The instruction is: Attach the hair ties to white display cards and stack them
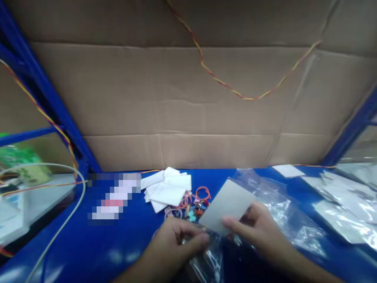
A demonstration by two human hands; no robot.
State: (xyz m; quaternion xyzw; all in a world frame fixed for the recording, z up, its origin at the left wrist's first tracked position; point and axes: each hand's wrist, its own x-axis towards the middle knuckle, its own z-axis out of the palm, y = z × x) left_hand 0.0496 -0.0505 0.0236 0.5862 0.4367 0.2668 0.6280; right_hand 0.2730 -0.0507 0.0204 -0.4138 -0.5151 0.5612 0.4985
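My right hand (256,228) grips a pale card (226,204) between thumb and fingers, tilted above the table. Beside it, my left hand (179,239) pinches the top of a clear plastic bag (207,259), which hangs below my fingers. The card's lower corner is close to the bag's mouth; whether it touches the bag I cannot tell. Just behind my hands lies a small heap of colourful hair ties (185,202) and trinkets, partly hidden by the left hand and the card. A pile of white cards (169,188) lies behind the heap.
Several clear plastic bags (277,208) are spread to the right, with packed white cards (350,204) beyond. A cardboard panel (182,106) stands at the back between blue posts (55,90). A white cable (69,216) loops at left; a twisted wire (218,80) hangs across the panel.
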